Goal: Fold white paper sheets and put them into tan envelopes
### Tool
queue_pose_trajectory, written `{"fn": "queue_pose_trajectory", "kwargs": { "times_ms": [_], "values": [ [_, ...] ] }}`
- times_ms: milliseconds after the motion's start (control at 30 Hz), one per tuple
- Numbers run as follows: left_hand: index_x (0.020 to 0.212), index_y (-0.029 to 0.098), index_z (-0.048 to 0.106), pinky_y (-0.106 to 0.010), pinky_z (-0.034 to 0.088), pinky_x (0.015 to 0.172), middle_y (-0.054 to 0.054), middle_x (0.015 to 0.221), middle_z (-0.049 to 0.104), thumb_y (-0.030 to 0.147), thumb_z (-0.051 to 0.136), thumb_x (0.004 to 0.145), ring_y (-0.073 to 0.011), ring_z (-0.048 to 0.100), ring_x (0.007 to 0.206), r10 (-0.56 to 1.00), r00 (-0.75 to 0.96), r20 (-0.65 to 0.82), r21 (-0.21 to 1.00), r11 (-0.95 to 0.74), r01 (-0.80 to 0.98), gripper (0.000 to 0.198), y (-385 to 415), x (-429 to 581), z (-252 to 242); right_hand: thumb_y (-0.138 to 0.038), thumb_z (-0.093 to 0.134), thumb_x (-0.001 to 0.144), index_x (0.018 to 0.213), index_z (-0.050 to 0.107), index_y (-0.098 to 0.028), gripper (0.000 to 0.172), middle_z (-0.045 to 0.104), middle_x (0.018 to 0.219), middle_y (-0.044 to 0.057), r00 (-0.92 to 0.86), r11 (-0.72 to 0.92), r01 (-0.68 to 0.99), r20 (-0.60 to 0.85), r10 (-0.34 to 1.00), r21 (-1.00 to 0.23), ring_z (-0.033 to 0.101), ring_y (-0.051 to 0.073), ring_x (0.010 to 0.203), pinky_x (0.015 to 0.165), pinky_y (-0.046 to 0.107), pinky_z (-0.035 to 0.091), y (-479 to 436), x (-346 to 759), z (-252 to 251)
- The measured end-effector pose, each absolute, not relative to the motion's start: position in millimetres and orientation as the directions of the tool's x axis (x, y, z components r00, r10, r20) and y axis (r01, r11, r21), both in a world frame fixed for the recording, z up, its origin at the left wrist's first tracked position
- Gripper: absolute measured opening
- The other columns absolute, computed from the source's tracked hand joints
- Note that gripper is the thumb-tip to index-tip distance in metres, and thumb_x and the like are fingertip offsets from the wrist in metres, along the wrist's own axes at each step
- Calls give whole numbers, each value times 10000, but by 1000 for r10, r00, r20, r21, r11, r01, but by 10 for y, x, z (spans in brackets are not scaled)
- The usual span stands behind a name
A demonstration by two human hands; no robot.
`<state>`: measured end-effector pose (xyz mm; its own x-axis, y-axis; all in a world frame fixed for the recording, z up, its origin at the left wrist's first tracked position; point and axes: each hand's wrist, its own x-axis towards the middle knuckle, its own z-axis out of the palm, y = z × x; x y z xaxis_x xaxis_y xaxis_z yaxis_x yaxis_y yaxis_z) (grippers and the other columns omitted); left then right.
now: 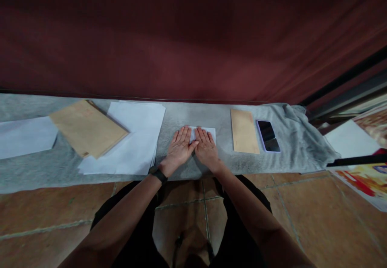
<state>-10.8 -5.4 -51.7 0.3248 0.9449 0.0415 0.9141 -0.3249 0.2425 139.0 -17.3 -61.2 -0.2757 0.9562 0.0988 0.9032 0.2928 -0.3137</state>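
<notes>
Both my hands lie flat, side by side, on a small folded white paper (211,132) in the middle of the grey cloth-covered bench (187,116). My left hand (179,147) has its fingers stretched out over the paper's left part, and a black band sits on that wrist. My right hand (206,147) presses flat on the right part, thumbs touching. Only the paper's top edge and right corner show past my fingers.
A stack of white sheets (133,143) lies left of my hands, a large brown envelope (87,127) on it. Another white sheet (24,137) is far left. Right of my hands lie a small brown envelope (244,130) and a phone (268,136). A dark red curtain hangs behind.
</notes>
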Motion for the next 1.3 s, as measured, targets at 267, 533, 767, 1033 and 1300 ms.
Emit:
{"fn": "queue_pose_trajectory", "kwargs": {
  "times_ms": [267,533,767,1033,1300],
  "values": [
    [1615,68,302,-493,143,1303,-143,1690,286,435,272,1063,-280,212,1594,960,280,25,142,-281,949,663,-16,-279,-515,-442,339,1092,1600,346,-63,634,352,1655,196,-203,255,933,215,955,-253,320,316,1545,1255,522,235,-179,1572,-719],
    [1615,195,352,-515,148,1294,-70,1678,348,418,317,1060,-292,232,1587,963,267,29,171,-268,948,599,-27,-411,-505,-472,368,1086,1591,365,-54,656,364,1647,214,-160,224,948,269,950,-227,341,335,1527,1237,527,246,-162,1703,-847],
    [1601,141,367,-615,144,1264,-172,1674,338,392,381,1024,-348,227,1583,980,-100,172,216,62,975,629,134,-949,-211,-450,383,1079,1568,403,-46,635,412,1615,235,-169,241,953,337,926,-184,398,355,1490,1211,541,284,-160,1720,-920],
    [1592,13,257,-663,341,1099,-381,1625,261,632,509,927,-530,340,1462,733,-676,81,256,640,725,943,20,-2279,76,-444,385,1068,1535,452,-38,622,456,1590,224,-182,231,965,318,930,-123,465,367,1438,1196,532,302,-134,1709,-858],
    [1421,30,407,-550,417,975,-371,1370,562,636,645,837,-511,520,1301,735,-676,39,91,672,735,874,-117,-2437,163,-432,376,1069,1532,454,-32,617,454,1592,223,-166,197,977,282,945,-87,464,359,1441,1197,519,297,-136,1670,-821]
  ]
}}
